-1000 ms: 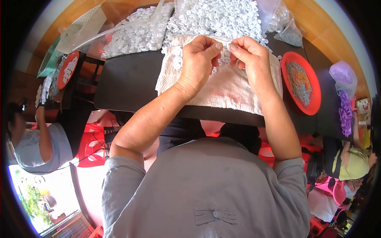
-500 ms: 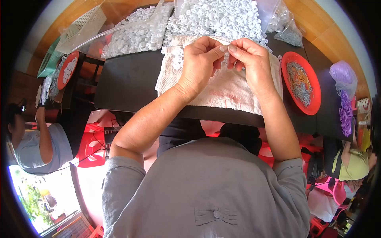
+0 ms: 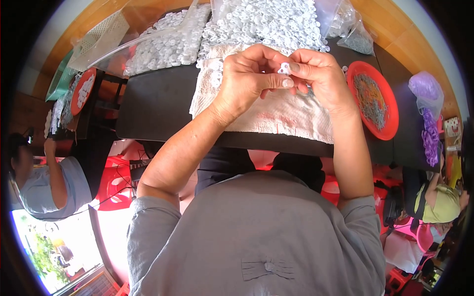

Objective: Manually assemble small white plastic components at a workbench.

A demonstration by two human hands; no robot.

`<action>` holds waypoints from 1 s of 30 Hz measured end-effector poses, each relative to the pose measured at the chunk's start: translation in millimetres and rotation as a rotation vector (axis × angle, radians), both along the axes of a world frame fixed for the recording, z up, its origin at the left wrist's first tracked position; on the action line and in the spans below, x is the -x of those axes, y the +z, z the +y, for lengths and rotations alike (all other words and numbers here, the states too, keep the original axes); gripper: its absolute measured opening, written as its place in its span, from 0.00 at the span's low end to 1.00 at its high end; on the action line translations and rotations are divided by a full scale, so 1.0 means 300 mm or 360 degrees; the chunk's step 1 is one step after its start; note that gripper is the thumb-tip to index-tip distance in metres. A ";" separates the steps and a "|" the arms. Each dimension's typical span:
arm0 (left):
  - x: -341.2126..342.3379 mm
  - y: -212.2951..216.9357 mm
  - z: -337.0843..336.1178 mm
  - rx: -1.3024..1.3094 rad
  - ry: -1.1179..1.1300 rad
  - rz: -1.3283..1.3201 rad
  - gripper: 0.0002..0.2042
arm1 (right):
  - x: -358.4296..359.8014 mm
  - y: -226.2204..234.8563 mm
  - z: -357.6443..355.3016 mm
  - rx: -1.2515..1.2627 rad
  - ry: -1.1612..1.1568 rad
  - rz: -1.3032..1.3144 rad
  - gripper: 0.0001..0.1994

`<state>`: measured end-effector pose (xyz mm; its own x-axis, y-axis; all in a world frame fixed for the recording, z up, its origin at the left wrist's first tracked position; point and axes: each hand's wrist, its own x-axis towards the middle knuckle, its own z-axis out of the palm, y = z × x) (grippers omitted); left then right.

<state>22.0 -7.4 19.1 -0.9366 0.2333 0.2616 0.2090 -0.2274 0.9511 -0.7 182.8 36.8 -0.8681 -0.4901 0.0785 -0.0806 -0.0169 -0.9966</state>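
Over a pale cloth (image 3: 256, 116) on the dark table, my two hands meet at the fingertips. Between them shows a small white plastic piece (image 3: 284, 68) with dark holes. My right hand (image 3: 321, 79) pinches it, with the thumb against its right side. My left hand (image 3: 242, 76) is closed around its left side, forefinger behind and thumb just below. Fingers hide most of the piece's underside. Beyond my hands lies a big heap of similar white plastic pieces (image 3: 266, 24), and a few loose ones (image 3: 216, 78) rest on the cloth beside my left hand.
A red plate (image 3: 392, 123) of thin metal parts, some orange, stands right of the cloth. Clear bags (image 3: 358, 39) lie behind it; a purple bundle (image 3: 429, 133) is at far right. A second white heap (image 3: 165, 47) lies back left. Other people sit at both sides.
My hands have shifted from thumb tips pressed together to a looser pinch, and the white piece now shows between them. My right hand has moved slightly right.
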 end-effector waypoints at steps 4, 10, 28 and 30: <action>-0.012 0.002 0.001 0.0164 0.0117 0.0169 0.11 | -0.027 0.011 -0.030 0.0095 -0.0095 -0.0075 0.12; -0.013 -0.022 0.007 -0.0003 -0.0021 0.0299 0.14 | -0.029 -0.002 -0.030 0.0156 -0.0097 -0.0104 0.13; -0.031 -0.037 0.004 0.0401 0.0255 0.0840 0.16 | -0.072 0.017 -0.046 0.0331 -0.0024 -0.0283 0.11; -0.029 -0.043 0.007 0.0349 0.0230 0.0838 0.15 | -0.074 0.021 -0.047 0.0254 -0.0040 -0.0223 0.11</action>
<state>30.6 -5.2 6.2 -0.7200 0.2141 0.6601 0.6801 0.0286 0.7325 21.4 168.7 43.0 -0.8877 -0.4594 0.0310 0.0563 -0.1752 -0.9829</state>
